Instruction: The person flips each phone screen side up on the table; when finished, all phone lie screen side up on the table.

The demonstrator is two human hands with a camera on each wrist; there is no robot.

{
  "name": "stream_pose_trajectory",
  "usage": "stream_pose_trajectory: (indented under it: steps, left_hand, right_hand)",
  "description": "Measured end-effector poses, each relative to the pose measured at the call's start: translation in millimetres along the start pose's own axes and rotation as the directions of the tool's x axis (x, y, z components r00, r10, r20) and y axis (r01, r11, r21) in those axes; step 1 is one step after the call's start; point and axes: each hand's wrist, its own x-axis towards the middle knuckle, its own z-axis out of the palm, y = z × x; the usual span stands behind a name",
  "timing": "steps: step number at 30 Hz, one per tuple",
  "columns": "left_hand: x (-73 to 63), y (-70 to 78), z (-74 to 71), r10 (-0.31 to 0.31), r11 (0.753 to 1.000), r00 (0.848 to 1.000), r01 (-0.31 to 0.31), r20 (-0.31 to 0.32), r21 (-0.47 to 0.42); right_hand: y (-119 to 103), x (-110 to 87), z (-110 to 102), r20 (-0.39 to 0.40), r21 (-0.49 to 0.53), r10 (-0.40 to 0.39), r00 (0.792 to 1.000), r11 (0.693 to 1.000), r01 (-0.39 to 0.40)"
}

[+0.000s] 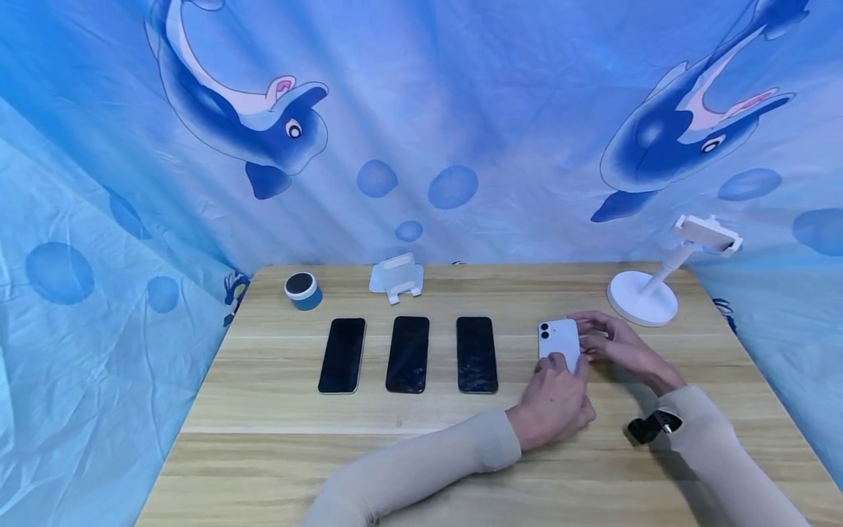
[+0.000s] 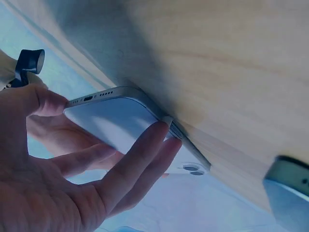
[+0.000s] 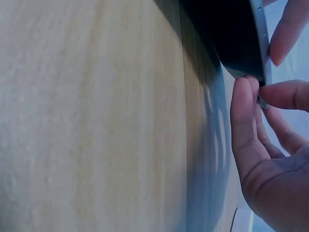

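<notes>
A pale smartphone (image 1: pixel 560 340) stands at the right of the row, its back with two camera lenses facing up. My left hand (image 1: pixel 556 402) holds its lower end; in the left wrist view the fingers (image 2: pixel 149 150) lie along one long edge and the thumb is at the bottom corner. My right hand (image 1: pixel 615 344) pinches the opposite side near the top. From the right wrist, the dark screen side (image 3: pixel 231 38) shows above the wood, with thumb and fingertips (image 3: pixel 244 96) on its corner. The phone is tilted, close over the table.
Three dark phones (image 1: pixel 476 355) lie screen up in a row to the left. Behind them are a small white phone stand (image 1: pixel 398 277) and a blue round container (image 1: pixel 304 290) with a dark top. A white stand with a round base (image 1: pixel 642 298) stands at the back right of the wooden table (image 1: pixel 283 461).
</notes>
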Motion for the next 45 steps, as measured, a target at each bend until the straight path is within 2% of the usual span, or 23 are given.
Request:
stream_pose_trajectory:
  steps: [8, 13, 17, 18, 20, 26, 28, 33, 36, 39, 41, 45]
  left_hand:
    - [-7.5, -6.3, 0.9, -0.036, 0.989, 0.996, 0.024, -0.084, -0.148]
    - [-10.3, -12.9, -2.7, -0.075, 0.964, 0.996, 0.062, -0.042, -0.258]
    - [-12.6, -17.6, -5.5, -0.109, 0.915, 0.994, 0.103, 0.008, -0.39]
    - [-13.0, -19.2, -6.3, -0.112, 0.897, 0.994, 0.109, 0.019, -0.428]
    - [-13.8, -22.9, -7.6, -0.118, 0.847, 0.992, 0.125, 0.045, -0.517]
    - [-15.5, -35.2, -7.5, -0.14, 0.667, 0.986, 0.162, 0.091, -0.727]
    - [-16.2, -38.6, -6.3, -0.148, 0.617, 0.985, 0.163, 0.091, -0.77]
    - [-16.7, -47.5, -3.1, -0.17, 0.469, 0.981, 0.165, 0.095, -0.867]
    - [-16.3, -53.9, -2.7, -0.182, 0.368, 0.976, 0.182, 0.121, -0.912]
    - [-16.1, -60.3, -3.4, -0.196, 0.291, 0.968, 0.211, 0.158, -0.933]
    - [-15.8, -63.7, -3.7, -0.206, 0.267, 0.962, 0.232, 0.18, -0.935]
    - [-16.0, -68.4, -4.6, -0.217, 0.24, 0.951, 0.271, 0.221, -0.932]
  right_hand:
    - [3.0, -1.4, 2.3, 0.057, 0.004, -0.078, 0.995, 0.997, 0.078]
    - [5.7, 0.0, 8.0, 0.058, 0.008, -0.09, 0.994, 0.996, 0.09]
    - [6.4, 0.3, 12.5, 0.064, 0.003, -0.086, 0.994, 0.996, 0.086]
    - [6.5, 0.4, 13.5, 0.069, 0.007, -0.086, 0.994, 0.996, 0.086]
    - [6.8, 1.1, 15.2, 0.077, 0.025, -0.091, 0.993, 0.996, 0.089]
    - [8.2, 5.4, 19.8, 0.094, 0.102, -0.097, 0.991, 0.991, 0.087]
    - [8.5, 6.4, 20.6, 0.098, 0.107, -0.096, 0.991, 0.991, 0.086]
    - [7.1, 7.8, 23.0, 0.096, 0.085, -0.08, 0.992, 0.994, 0.072]
    - [5.1, 9.5, 25.8, 0.077, 0.05, -0.055, 0.996, 0.997, 0.051]
    - [3.6, 11.1, 29.3, 0.04, 0.011, -0.02, 0.999, 1.0, 0.02]
    - [2.2, 11.5, 31.4, 0.013, -0.006, 0.007, 1.0, 1.0, -0.007]
    - [-1.4, 10.9, 33.5, -0.004, -0.031, 0.017, 1.0, 0.999, -0.018]
